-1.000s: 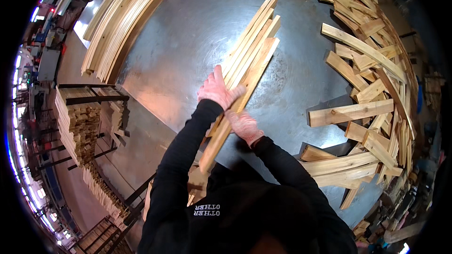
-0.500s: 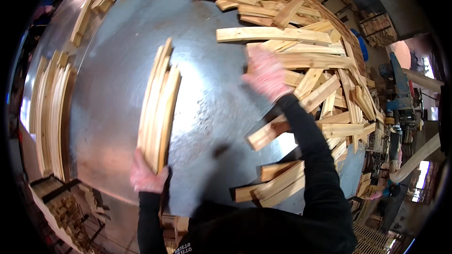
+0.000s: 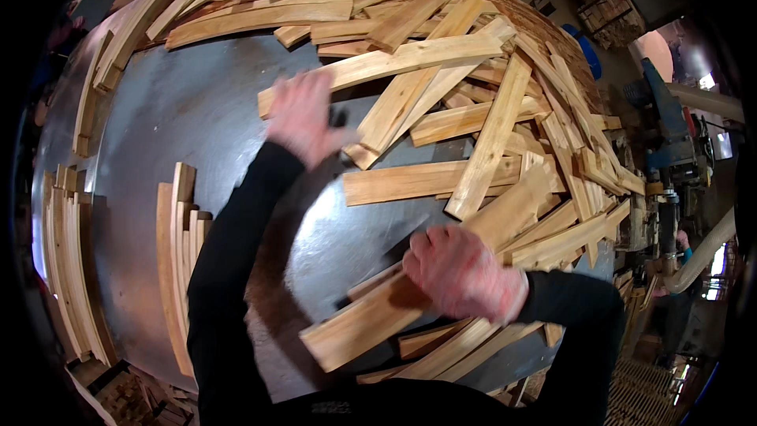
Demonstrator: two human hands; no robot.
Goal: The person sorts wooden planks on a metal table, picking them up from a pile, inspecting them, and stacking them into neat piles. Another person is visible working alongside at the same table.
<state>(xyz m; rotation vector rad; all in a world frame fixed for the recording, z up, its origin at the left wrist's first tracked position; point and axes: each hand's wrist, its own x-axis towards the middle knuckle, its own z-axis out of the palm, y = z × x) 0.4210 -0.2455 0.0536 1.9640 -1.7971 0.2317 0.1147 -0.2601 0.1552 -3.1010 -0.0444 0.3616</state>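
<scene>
My left hand [image 3: 303, 117], slightly blurred, lies over the left end of a long pale wooden board [image 3: 410, 57] near the pile. Its fingers reach across the board and the thumb is stretched out apart. Nearer to me, my right hand [image 3: 465, 274] is closed from above around the middle of another wooden board [image 3: 359, 327], which slants from lower left to upper right. The fingertips are hidden under the fist. A small upright row of boards [image 3: 165, 260] stands left of my left forearm, which partly covers it.
A loose pile of boards [image 3: 493, 138] covers the right and far side of the grey metal table [image 3: 201, 91]. Another row of boards [image 3: 71, 260] lies at the left edge. Machinery with a pale hose [image 3: 706, 248] stands beyond the right side.
My left hand has let go of the row of boards and moved up and right to the pile. My right hand has come down toward me onto the slanting board. The view has shifted right.
</scene>
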